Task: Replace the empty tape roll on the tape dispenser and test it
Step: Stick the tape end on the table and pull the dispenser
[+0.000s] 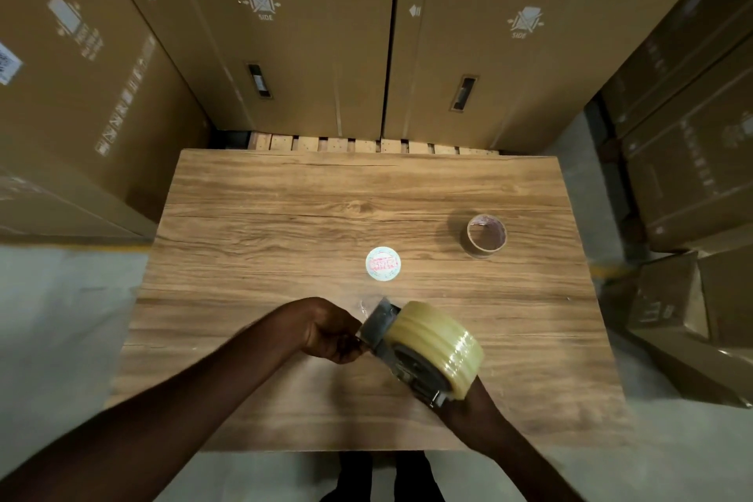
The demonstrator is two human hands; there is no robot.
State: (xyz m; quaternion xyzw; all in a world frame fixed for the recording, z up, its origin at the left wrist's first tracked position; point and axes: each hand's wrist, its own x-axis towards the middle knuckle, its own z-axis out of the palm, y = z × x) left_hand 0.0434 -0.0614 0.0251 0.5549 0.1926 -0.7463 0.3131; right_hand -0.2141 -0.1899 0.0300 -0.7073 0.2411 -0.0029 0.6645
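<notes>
A full roll of clear tape [442, 338] sits mounted on the metal tape dispenser [401, 363], held above the near middle of the wooden table [260, 216]. My right hand [464, 406] is almost wholly hidden under the dispenser and roll; only the wrist shows, and it appears to grip the handle. My left hand [332, 332] pinches at the dispenser's front plate, where a bit of clear tape end [366, 306] shows. The empty brown cardboard core [486, 235] stands on the table at the far right. A round white label disc [383, 264] lies flat near the table's middle.
Tall cardboard boxes [309, 33] stand close behind the table on a wooden pallet [366, 143]. More boxes are stacked at the left [69, 102] and right [692, 183]. Grey floor lies on both sides of the table.
</notes>
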